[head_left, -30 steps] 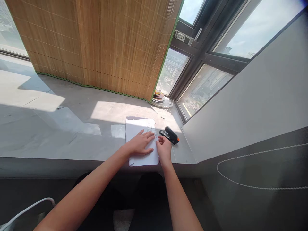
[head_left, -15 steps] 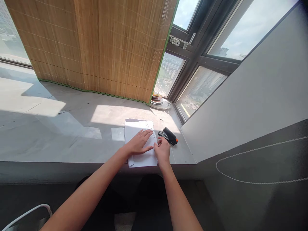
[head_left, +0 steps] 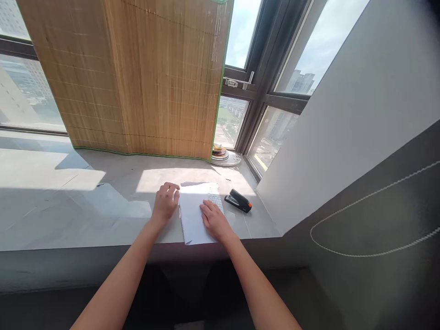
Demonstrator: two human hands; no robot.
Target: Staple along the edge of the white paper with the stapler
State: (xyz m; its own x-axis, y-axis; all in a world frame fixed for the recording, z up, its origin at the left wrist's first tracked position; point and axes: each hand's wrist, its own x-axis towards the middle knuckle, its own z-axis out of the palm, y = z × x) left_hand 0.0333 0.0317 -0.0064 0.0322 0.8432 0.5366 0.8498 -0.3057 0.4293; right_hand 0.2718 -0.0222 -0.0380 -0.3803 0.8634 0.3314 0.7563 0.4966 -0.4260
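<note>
White sheets of paper [head_left: 193, 215] lie on the sill, with small dark writing showing near their upper right. My right hand [head_left: 215, 221] rests flat on the paper, fingers stretched out over its middle. Along the paper's left edge is my left hand [head_left: 165, 204], its fingers slightly curved and apart, with the thumb side close to that edge; whether it touches the paper I cannot tell. A black stapler [head_left: 238, 200] with an orange tip lies to the right of the paper, apart from both hands.
The pale window sill [head_left: 113, 220] ends at a front edge just below the paper. A bamboo blind [head_left: 137, 82] hangs behind it. Stacked plates [head_left: 225, 158] stand in the corner by the window frame. A white wall [head_left: 309, 151] and a hanging cord [head_left: 330, 250] are at right.
My left hand has moved off the paper's middle to its left edge. My right hand has left the right edge and now lies on the paper. The view has tilted up.
</note>
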